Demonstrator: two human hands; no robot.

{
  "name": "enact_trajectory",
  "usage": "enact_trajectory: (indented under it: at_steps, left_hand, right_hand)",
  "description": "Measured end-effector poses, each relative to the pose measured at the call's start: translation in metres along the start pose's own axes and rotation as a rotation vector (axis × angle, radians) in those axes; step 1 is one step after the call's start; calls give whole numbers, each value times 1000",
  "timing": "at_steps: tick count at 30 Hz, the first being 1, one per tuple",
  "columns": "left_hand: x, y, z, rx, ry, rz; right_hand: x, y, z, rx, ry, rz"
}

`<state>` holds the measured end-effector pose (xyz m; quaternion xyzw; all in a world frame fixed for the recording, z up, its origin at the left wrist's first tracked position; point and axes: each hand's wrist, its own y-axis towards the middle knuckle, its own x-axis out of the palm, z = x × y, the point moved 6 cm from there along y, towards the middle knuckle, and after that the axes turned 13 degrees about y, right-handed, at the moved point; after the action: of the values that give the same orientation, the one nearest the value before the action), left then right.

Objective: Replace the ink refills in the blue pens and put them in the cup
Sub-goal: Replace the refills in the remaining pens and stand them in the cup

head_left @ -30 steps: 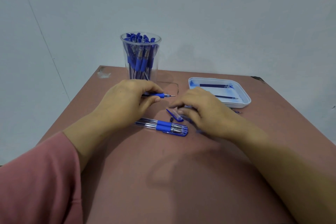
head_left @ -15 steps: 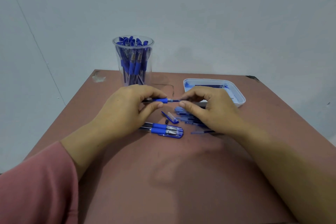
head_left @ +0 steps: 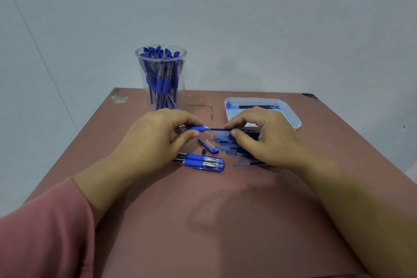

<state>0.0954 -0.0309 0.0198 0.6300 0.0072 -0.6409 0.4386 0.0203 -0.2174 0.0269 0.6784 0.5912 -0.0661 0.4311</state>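
My left hand [head_left: 155,140] grips a blue pen barrel [head_left: 195,128] by its blue grip, held level above the table. My right hand [head_left: 264,135] pinches a thin ink refill [head_left: 217,129] that sticks out of the barrel's open end. A clear cup [head_left: 161,79] full of blue pens stands behind my left hand. A loose pen cap [head_left: 208,145] and a small dark tip piece [head_left: 203,150] lie between my hands. Two capped pens [head_left: 200,162] lie nearer to me. Several loose refills [head_left: 228,142] lie under my right hand.
A white tray [head_left: 293,117] stained with blue ink holds a few refills at the back right. The brown table [head_left: 203,221] has its edges on the left and the right, with a pale wall behind it.
My right hand rose from the refill pile to the pen's tip and took hold of the refill. More refill length now shows between my hands than half a second ago. The view shifted slightly.
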Motion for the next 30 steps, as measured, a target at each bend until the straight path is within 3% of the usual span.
enact_trajectory:
  at_steps: [7,17,24,30]
  left_hand:
    - [3,-1,8,14,32,-16]
    - [3,1,-4,-24,26,-10]
    - [3,1,-3,-16,25,-19]
    - [4,0,-3,-17,8,-31]
  right_hand:
    - [17,5,-11,-149,-96,-61]
    - [-19,-4,29,46,-201,24]
    - [-8,-3,28,99,-350,-165]
    - [-10,-1,24,41,-345,-149]
